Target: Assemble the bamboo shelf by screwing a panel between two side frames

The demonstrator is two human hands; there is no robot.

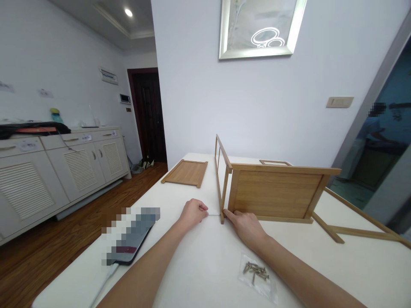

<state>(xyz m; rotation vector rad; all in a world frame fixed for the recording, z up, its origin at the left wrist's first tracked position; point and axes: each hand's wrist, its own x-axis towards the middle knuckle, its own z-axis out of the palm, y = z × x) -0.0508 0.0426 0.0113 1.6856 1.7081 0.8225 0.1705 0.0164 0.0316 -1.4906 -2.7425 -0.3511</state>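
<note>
My left hand [193, 214] is closed in a pinch on a thin metal rod [214, 214] that looks like a hex key. The rod's far end meets the foot of an upright wooden frame [219, 171]. My right hand [247, 226] grips the lower corner where this frame meets a wooden panel [276, 194]. Its index finger presses on the joint, and the other fingers are partly hidden. The panel stands on its long edge, at an angle to the frame. Near my right forearm lies a clear plastic bag of screws [256, 271].
A second wooden panel [185, 173] lies flat at the back left of the white table [189, 273]. A phone [136, 235] with a cable lies at the left. More wooden frame parts [359, 231] lie at the right. Another person [369, 132] is beyond the doorway.
</note>
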